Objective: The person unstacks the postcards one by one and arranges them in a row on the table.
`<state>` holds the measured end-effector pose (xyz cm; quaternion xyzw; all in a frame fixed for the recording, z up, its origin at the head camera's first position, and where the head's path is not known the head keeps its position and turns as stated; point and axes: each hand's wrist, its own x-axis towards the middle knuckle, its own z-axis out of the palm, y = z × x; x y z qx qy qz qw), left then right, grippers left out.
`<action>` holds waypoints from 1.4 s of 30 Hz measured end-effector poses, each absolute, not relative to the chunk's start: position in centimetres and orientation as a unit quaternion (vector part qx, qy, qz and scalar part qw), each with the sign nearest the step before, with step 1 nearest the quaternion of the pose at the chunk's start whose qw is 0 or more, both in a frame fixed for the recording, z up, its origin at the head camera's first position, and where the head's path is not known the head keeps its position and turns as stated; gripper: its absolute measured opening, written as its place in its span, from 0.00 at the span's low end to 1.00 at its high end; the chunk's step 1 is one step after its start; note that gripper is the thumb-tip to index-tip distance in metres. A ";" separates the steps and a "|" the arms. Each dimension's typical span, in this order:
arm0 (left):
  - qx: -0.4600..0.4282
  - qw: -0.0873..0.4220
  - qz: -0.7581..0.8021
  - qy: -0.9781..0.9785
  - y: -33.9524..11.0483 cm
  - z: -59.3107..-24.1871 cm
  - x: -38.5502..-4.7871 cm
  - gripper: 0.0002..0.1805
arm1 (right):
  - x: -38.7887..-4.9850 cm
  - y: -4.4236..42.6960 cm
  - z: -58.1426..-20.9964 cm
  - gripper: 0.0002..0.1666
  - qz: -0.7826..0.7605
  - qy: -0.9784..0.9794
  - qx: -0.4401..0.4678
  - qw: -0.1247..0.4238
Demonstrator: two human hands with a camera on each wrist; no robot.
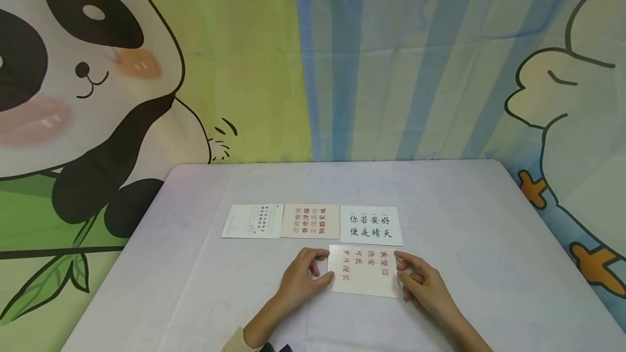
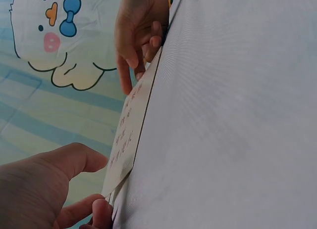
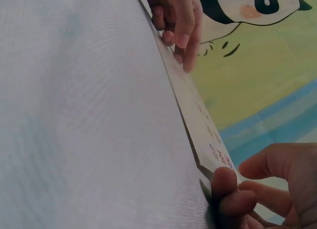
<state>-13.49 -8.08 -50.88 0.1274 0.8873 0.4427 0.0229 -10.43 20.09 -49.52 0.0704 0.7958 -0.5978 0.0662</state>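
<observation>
A cream card (image 1: 363, 281) with reddish Chinese characters lies near the middle of the white table, its writing turned upside down to this view. My left hand (image 1: 304, 276) holds its left side, index finger by the far corner and thumb on the left edge. On the opposite side, my right hand (image 1: 423, 284) grips the right edge with its fingers bent. Both wrist views show the same card (image 2: 131, 125) low over the cloth, fingertips of each hand at its ends. Just beyond it lie a white card with small print (image 1: 252, 221), a beige card (image 1: 310, 221) and a white card with bold black characters (image 1: 370, 226).
A pale cloth covers the table (image 1: 195, 297). Behind it hangs a curtain (image 1: 381, 69) with stripes and a large cartoon panda (image 1: 98, 42) at the left. Another white cartoon figure (image 1: 582, 124) is printed at the right. The three cards stand side by side in a row.
</observation>
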 end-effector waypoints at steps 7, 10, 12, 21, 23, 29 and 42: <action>0.131 0.040 0.486 0.863 -8.1 -50.9 -13.6 0.24 | -10.4 20.2 -49.6 0.31 -0.612 0.786 0.067 0.061; 0.137 0.040 0.502 0.853 -8.1 -50.9 -13.6 0.26 | -10.3 20.2 -49.5 0.33 -0.616 0.783 0.058 0.064; 0.139 0.042 0.512 0.847 -8.1 -50.9 -13.6 0.28 | -10.3 20.3 -49.5 0.36 -0.617 0.783 0.048 0.066; 0.159 0.044 0.518 0.839 -8.0 -50.9 -13.6 0.39 | -10.2 20.5 -50.0 0.47 -0.605 0.795 -0.024 0.044; 0.166 0.043 0.516 0.839 -8.0 -50.8 -13.6 0.41 | -10.2 20.5 -50.1 0.49 -0.605 0.794 -0.045 0.040; 0.172 0.044 0.518 0.837 -7.9 -50.8 -13.8 0.47 | -10.3 20.6 -50.1 0.52 -0.599 0.794 -0.097 0.040; 0.177 0.041 0.526 0.831 -7.9 -50.5 -13.8 0.47 | -10.4 20.8 -49.7 0.55 -0.601 0.789 -0.108 0.064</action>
